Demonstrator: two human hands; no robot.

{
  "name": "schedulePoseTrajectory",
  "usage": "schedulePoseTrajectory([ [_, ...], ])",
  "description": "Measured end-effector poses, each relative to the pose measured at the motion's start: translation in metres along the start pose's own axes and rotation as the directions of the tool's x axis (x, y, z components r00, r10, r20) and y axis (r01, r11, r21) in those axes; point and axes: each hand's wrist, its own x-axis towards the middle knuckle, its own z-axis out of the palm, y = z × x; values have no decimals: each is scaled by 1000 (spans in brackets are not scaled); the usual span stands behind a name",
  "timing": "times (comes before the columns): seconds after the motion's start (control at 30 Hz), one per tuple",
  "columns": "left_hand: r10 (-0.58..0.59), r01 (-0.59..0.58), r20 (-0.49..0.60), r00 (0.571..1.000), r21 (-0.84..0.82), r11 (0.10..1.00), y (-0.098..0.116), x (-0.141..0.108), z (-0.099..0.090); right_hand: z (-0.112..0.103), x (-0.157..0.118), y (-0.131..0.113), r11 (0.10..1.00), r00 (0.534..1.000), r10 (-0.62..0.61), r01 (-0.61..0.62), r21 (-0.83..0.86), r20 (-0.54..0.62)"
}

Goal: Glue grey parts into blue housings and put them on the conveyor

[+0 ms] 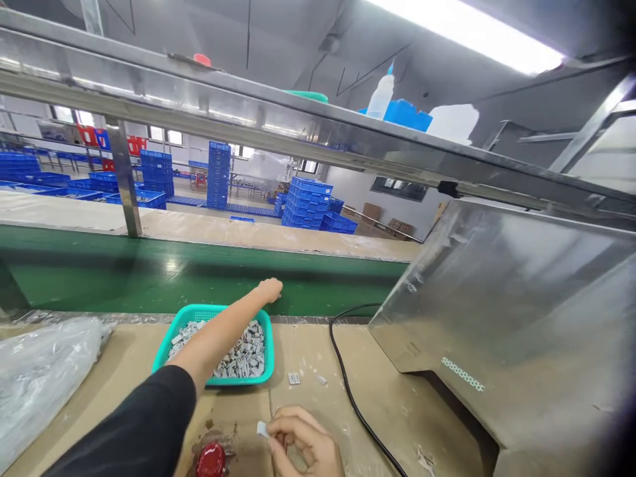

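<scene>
My left hand [271,289] is stretched out over the green conveyor belt [199,275], its forearm crossing a teal basket [269,358] of small grey-white parts [246,354]. Its fingers are curled and turned away, so what they hold, if anything, is hidden. At the bottom centre my right hand [308,440] pinches a small whitish part [262,429] between thumb and fingertips. Left of that hand sits a red round object [211,459] on the wet, stained cardboard. Two small loose pieces [294,378] [322,379] lie beyond the right hand.
A black cable [348,384] runs across the cardboard beside a large metal housing [521,311] on the right. Clear plastic bags [44,377] lie at the left. A metal shelf [278,119] spans above, holding a bottle [381,96]. Blue crates [305,202] are stacked beyond the belt.
</scene>
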Motion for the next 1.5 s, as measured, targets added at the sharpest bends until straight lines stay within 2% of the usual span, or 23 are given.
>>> schedulePoseTrajectory([
  [0.07, -14, 7, -40, 999, -174, 985, 3, -20, -14, 0, 2, -10, 994, 996, 83, -84, 76, 12],
  [0.13, -16, -15, -84, 996, -351, 936, 6, -51, -26, 1, 4, -17, 977, 985, 163, -170, 129, 56],
  [0.23, -4, -86, -162, 987, -544, 835, 10, -117, -37, 4, 4, -24, 938, 954, 273, -293, 187, 127],
  [0.33, -37, -94, -189, 981, -639, 764, 6, -187, -36, 8, 4, -24, 910, 929, 339, -364, 199, 152],
  [0.4, -66, -82, -204, 977, -642, 763, -1, -223, -30, 14, 4, -23, 944, 945, 295, -312, 113, 144],
  [0.5, -135, -39, -263, 955, -566, 823, -13, -255, -23, 28, 1, -21, 985, 971, 149, -130, -112, 185],
  [0.57, -182, 34, -225, 957, -536, 843, -19, -264, -24, 37, -2, -21, 979, 966, 82, -32, -203, 245],
  [0.67, -222, 146, -61, 973, -584, 799, -21, -269, -28, 45, -4, -21, 968, 953, 42, 35, -247, 300],
  [0.77, -193, 162, 36, 981, -702, 694, -18, -269, -29, 48, -4, -21, 957, 948, 32, 62, -282, 317],
  [0.87, -143, 151, 85, 986, -818, 555, -14, -268, -27, 47, -5, -19, 954, 946, 22, 77, -289, 324],
  [0.93, -147, 167, 104, 984, -829, 533, -12, -268, -26, 47, -5, -17, 957, 946, 8, 86, -277, 324],
  [0.97, -152, 164, 93, 984, -807, 567, -11, -269, -26, 46, -5, -17, 960, 948, 6, 83, -267, 318],
  [1.03, -135, 95, -1, 991, -702, 706, -10, -270, -25, 42, -2, -19, 971, 956, 12, 58, -230, 292],
  [1.1, -67, -17, -135, 989, -537, 844, -8, -273, -25, 35, 4, -24, 987, 966, 18, 24, -159, 258],
  [1.17, 1, -93, -227, 974, -391, 916, -5, -276, -27, 26, 13, -34, 998, 974, -9, 22, -54, 228],
  [1.3, 33, -114, -257, 966, -306, 945, 1, -280, -31, 15, 38, -58, 991, 973, -91, 67, 118, 214],
  [1.5, 52, -137, -264, 963, -311, 941, 6, -283, -34, 26, 56, -73, 993, 962, -106, 90, 77, 252],
])
